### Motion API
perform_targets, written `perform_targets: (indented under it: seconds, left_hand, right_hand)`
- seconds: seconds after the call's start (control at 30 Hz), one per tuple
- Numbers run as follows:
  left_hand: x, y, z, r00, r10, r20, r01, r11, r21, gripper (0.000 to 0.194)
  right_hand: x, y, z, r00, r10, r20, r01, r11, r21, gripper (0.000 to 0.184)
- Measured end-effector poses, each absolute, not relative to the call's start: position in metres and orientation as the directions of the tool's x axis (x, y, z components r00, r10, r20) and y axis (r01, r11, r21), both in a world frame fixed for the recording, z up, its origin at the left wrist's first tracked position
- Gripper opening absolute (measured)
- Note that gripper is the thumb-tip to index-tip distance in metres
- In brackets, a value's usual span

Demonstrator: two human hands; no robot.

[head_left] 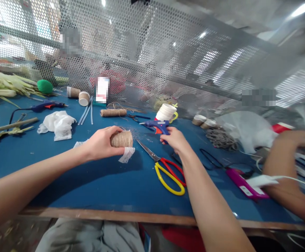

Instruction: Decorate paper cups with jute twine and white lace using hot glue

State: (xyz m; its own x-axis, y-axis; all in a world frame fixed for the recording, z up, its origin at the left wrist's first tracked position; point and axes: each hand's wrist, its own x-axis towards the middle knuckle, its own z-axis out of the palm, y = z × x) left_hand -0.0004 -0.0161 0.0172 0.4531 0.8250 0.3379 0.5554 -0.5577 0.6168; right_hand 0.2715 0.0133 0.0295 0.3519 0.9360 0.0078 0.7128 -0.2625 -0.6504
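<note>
- At the far left of the frame, a second glue gun (46, 105), a crumpled white cloth (58, 124) and some dried husks (2, 87) lie on the blue worktop (102, 182), well apart from the work.
- Left of centre, the left hand (100, 143) is clenched around a twine-wrapped bundle (122, 139) that rests on the worktop, with a scrap of white lace (127, 154) poking out beneath it. A firm hold with the fingers kept off the bare twine face would likely suit the gluing.
- Just right of centre, the right hand (175, 138) grips the blue glue gun (156, 126), its nozzle pointing left toward the bundle but apart from it. The nozzle probably needs to come close before the trigger is squeezed, with a thin bead.
- Below it, the yellow-and-red scissors (165, 169) lie with their blades open, near the right forearm; the arm should stay clear of them.
- At the far right, another person's arm (284, 168) rests by a pink tool (240, 180).
</note>
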Motion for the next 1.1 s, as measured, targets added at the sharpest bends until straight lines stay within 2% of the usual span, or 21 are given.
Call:
perform_targets:
  seconds: [0.1, 0.2, 0.3, 0.43, 0.83, 1.1]
  left_hand:
    - [-0.001, -0.015, 0.018, 0.445, 0.844, 0.299, 0.559, -0.522, 0.644, 0.056]
    - [-0.001, -0.013, 0.017, 0.445, 0.858, 0.255, 0.562, -0.490, 0.666, 0.059]
    - [-0.002, -0.011, 0.017, 0.449, 0.864, 0.229, 0.564, -0.473, 0.677, 0.059]
    - [-0.005, -0.008, 0.016, 0.439, 0.864, 0.245, 0.582, -0.481, 0.655, 0.059]
    - [-0.007, -0.005, 0.020, 0.459, 0.867, 0.192, 0.626, -0.469, 0.623, 0.059]
    - [-0.008, -0.004, 0.019, 0.450, 0.867, 0.215, 0.615, -0.476, 0.629, 0.062]
  right_hand:
    - [0.263, -0.005, 0.049, 0.269, 0.963, 0.017, 0.635, -0.164, -0.755, 0.009]
    - [0.251, -0.025, 0.062, 0.087, 0.996, 0.020, 0.478, -0.024, -0.878, 0.015]
    - [0.241, -0.042, 0.063, -0.059, 0.991, 0.118, 0.402, 0.132, -0.906, 0.021]
    - [0.235, -0.056, 0.057, -0.192, 0.974, 0.119, 0.400, 0.189, -0.897, 0.021]
    - [0.231, -0.068, 0.063, -0.136, 0.983, 0.125, 0.654, 0.183, -0.734, 0.024]
    - [0.232, -0.069, 0.062, -0.133, 0.984, 0.121, 0.687, 0.179, -0.704, 0.021]
